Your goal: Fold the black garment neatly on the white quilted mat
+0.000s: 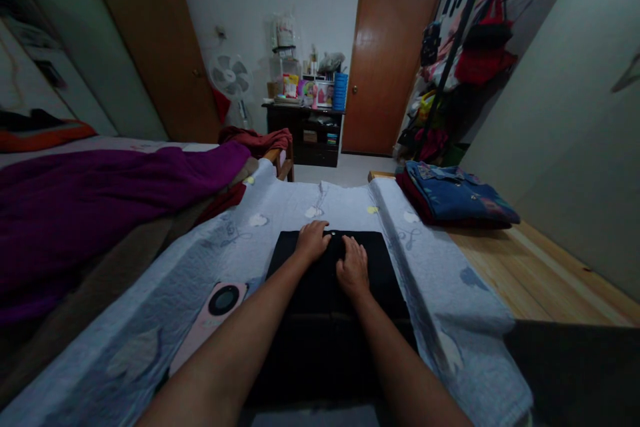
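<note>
A black garment (330, 333) with a small round button at its far edge lies spread flat in front of me; its exact kind I cannot make out. My left hand (313, 241) rests on its far edge, left of the button, with fingers stretched out. Just right of the button, my right hand (354, 268) lies on the black cloth, fingers extended and slightly bent. Neither hand grips anything. Under the garment is a light blue-grey patterned sheet (435, 273). A pink phone-like object with a black round patch (200, 333) lies beside my left forearm, which partly covers it.
A folded denim garment (455, 190) sits on dark red cloth atop the wooden surface (530, 267) at right. Purple cloth (110, 207) spreads over the left side. Beyond stand a white fan (230, 77), a dark cabinet (280, 123) and a wooden door (387, 67).
</note>
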Demonstrator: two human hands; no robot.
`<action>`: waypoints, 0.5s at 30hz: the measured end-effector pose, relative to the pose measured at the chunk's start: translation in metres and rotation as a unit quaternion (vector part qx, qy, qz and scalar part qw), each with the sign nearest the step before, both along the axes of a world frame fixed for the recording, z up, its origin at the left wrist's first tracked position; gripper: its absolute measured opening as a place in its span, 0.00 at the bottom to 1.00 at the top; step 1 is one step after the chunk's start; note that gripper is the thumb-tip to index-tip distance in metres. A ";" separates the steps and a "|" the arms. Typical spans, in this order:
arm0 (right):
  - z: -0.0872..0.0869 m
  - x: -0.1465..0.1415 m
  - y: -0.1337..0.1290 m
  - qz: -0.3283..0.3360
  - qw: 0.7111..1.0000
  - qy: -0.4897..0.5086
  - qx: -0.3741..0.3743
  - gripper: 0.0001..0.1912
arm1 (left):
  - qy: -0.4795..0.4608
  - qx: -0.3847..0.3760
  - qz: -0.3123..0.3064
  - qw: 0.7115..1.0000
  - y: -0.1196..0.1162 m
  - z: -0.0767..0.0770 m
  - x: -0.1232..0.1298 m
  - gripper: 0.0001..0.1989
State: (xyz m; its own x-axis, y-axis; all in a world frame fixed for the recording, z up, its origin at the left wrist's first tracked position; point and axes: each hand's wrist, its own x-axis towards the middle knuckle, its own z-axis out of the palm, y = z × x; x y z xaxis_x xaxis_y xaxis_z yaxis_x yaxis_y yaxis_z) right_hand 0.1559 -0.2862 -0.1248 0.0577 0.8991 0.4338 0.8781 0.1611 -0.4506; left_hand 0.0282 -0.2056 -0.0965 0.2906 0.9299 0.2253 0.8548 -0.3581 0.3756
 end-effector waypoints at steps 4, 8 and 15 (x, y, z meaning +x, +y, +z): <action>-0.002 0.002 0.003 -0.009 1.000 0.016 0.003 0.34 | -0.023 0.008 -0.093 0.995 -0.020 -0.003 0.002 0.19; 0.001 0.003 0.002 -0.021 1.000 0.000 -0.019 0.31 | 0.036 0.005 -0.090 0.995 -0.039 -0.011 0.001 0.21; 0.018 0.002 -0.003 -0.058 0.990 -0.073 -0.109 0.26 | 0.101 -0.002 -0.021 0.995 -0.053 -0.010 0.005 0.24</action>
